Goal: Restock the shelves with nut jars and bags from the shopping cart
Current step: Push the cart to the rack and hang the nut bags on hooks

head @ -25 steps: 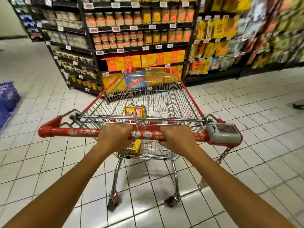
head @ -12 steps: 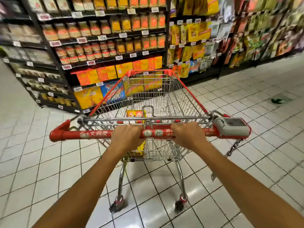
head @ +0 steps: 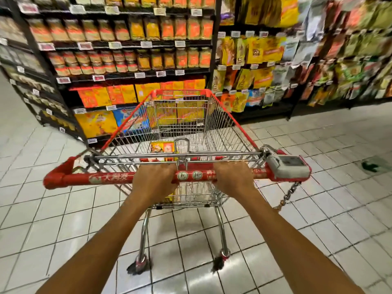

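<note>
shopping cart (head: 220,132) | left grip (head: 153,180), right grip (head: 233,177) clasp handle (head: 101,178) | white tile floor (head: 63,219) | shelves (head: 127,45)

Head-worn view, forward-down over cart (head: 95,179); shelves (head: 118,77) seemingly near.

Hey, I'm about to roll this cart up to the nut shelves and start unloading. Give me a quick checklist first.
1. Left grip curled round the red handle: ok.
2. Right grip on the same handle: ok.
3. Stock in the cart: ok, a yellow package lies at the near end.
4. Cart nose pointing at the jar shelves: ok.
5. Floor just ahead of the cart: cannot tell, the cart hides it.
6. Free slots on the shelves: cannot tell, too blurred.
</note>
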